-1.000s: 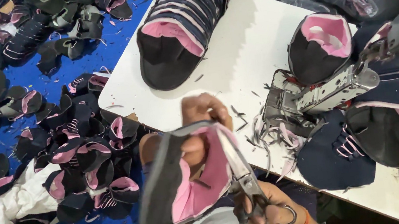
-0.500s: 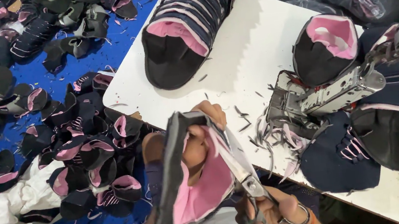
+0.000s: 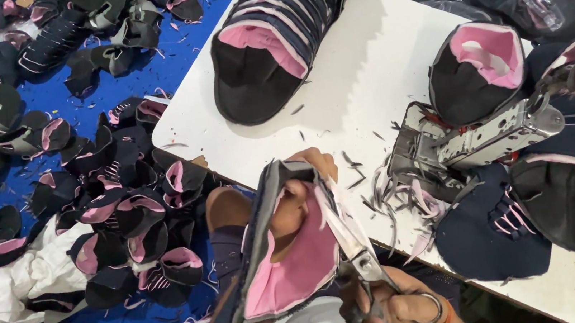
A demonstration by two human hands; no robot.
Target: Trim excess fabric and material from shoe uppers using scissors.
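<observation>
My left hand (image 3: pixel 298 189) grips a dark shoe upper with pink lining (image 3: pixel 288 262), holding it up near the front edge of the white table (image 3: pixel 365 80). My right hand (image 3: pixel 398 311) holds scissors (image 3: pixel 350 237) at the bottom of the view, the blades lying along the upper's right edge. Trimmed strips and threads (image 3: pixel 384 186) lie on the table just beside the blades.
A row of stacked uppers (image 3: pixel 266 41) lies on the table's far side. A metal machine (image 3: pixel 473 140) stands at right among more dark and pink uppers (image 3: pixel 479 67). Several uppers (image 3: pixel 126 201) and white cloth (image 3: pixel 8 301) are heaped on the blue floor at left.
The upper has been turned and lifted slightly in my left hand, and the scissors have moved along its right edge. The view shifted a little.
</observation>
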